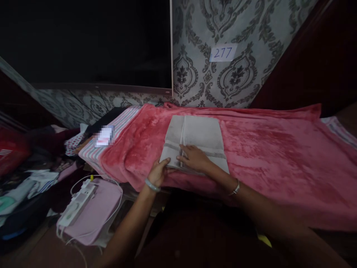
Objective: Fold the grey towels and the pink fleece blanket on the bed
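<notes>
A light grey cloth, which looks like a towel (203,131) with darker bands near its front edge, lies folded on a pink plush blanket (259,156). A raised crease runs front to back left of its middle. My left hand (159,172) grips the towel's front left corner, thumb on top and the other fingers mostly hidden under the edge. My right hand (193,158) rests on top of the towel at the crease, its fingers stretched to the left and the thumb apart from them.
A large dark television (86,41) hangs at the back left, beside a paper label (223,53) on patterned wallpaper. Low on the left, a white power strip (77,204) with a looping cord lies on a pink stool (104,203). Heaped clothes (36,182) fill the far left.
</notes>
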`<state>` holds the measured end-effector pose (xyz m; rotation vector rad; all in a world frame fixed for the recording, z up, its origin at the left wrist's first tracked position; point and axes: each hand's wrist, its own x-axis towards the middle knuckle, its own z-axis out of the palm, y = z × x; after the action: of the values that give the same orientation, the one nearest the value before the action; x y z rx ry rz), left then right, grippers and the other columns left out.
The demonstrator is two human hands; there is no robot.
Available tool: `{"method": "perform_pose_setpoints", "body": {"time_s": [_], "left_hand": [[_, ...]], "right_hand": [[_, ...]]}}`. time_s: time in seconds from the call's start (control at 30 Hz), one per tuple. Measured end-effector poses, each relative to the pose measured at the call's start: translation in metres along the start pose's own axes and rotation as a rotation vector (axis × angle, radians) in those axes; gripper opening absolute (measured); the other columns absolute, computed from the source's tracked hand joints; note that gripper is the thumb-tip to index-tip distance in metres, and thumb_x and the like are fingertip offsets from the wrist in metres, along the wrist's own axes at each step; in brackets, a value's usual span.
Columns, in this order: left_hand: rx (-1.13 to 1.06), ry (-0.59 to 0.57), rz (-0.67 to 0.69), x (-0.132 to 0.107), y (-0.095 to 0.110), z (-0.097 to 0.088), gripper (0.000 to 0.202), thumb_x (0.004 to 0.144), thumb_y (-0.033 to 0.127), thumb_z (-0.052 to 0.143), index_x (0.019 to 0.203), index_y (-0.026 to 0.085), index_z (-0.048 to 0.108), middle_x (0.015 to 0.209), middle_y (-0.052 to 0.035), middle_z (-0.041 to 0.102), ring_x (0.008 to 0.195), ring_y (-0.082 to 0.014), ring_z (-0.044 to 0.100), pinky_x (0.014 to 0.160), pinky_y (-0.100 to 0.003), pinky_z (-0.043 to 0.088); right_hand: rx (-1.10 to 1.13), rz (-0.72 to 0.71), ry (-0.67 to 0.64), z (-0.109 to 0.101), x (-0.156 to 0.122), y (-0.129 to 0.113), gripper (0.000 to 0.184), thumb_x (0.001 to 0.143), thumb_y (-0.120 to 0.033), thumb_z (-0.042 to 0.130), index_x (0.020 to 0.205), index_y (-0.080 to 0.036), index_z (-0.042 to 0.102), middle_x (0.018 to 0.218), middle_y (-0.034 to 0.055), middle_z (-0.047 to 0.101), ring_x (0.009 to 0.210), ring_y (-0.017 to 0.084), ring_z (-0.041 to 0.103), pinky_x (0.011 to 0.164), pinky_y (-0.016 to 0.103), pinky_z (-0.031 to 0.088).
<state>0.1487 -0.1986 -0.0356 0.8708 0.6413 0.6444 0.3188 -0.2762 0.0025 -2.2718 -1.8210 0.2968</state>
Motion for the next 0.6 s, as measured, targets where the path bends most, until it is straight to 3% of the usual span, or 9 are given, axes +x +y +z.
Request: {"method": "perform_pose_setpoints", "body": {"time_s": [0.1, 0.2, 0.37, 0.6], "left_hand": [[-0.024, 0.041, -0.003, 0.005, -0.001, 0.003, 0.037, 0.068, 0.020, 0.076, 0.102, 0.012, 0.065, 0.098, -0.0117, 0.076, 0.092, -0.0301, 0.074, 0.080, -0.046, 0.064], [-0.059, 0.043, 0.021, 0.006, -0.001, 0.008, 0.041, 0.068, 0.020, 0.075, 0.106, 0.011, 0.065, 0.102, -0.0129, 0.076, 0.098, -0.0328, 0.073, 0.082, -0.048, 0.064], [-0.128, 0.025, 0.049, 0.004, -0.002, 0.011, 0.041, 0.070, 0.017, 0.073, 0.110, 0.010, 0.066, 0.108, -0.0137, 0.076, 0.108, -0.0329, 0.070, 0.089, -0.047, 0.062], [-0.372, 0.014, -0.104, 0.027, 0.015, -0.007, 0.026, 0.082, 0.023, 0.061, 0.103, 0.010, 0.069, 0.095, -0.0127, 0.077, 0.098, -0.0290, 0.073, 0.091, -0.042, 0.060]], "right_hand": [[0.015, -0.050, 0.032, 0.015, -0.026, -0.001, 0.088, 0.090, -0.062, 0.061, 0.160, -0.019, 0.030, 0.156, 0.0188, 0.041, 0.144, 0.039, 0.035, 0.115, 0.052, 0.030], [-0.015, -0.051, 0.061, 0.025, -0.042, -0.005, 0.097, 0.083, -0.049, 0.073, 0.162, -0.019, 0.025, 0.161, 0.0197, 0.030, 0.148, 0.039, 0.027, 0.117, 0.051, 0.028], [-0.075, -0.005, 0.139, 0.035, -0.042, -0.015, 0.080, 0.089, -0.022, 0.061, 0.161, -0.019, 0.028, 0.159, 0.0183, 0.035, 0.147, 0.034, 0.032, 0.117, 0.049, 0.030], [-0.074, -0.018, 0.209, 0.036, -0.032, -0.013, 0.065, 0.088, -0.002, 0.043, 0.152, -0.011, 0.045, 0.150, 0.0189, 0.049, 0.141, 0.029, 0.043, 0.116, 0.044, 0.035]]}}
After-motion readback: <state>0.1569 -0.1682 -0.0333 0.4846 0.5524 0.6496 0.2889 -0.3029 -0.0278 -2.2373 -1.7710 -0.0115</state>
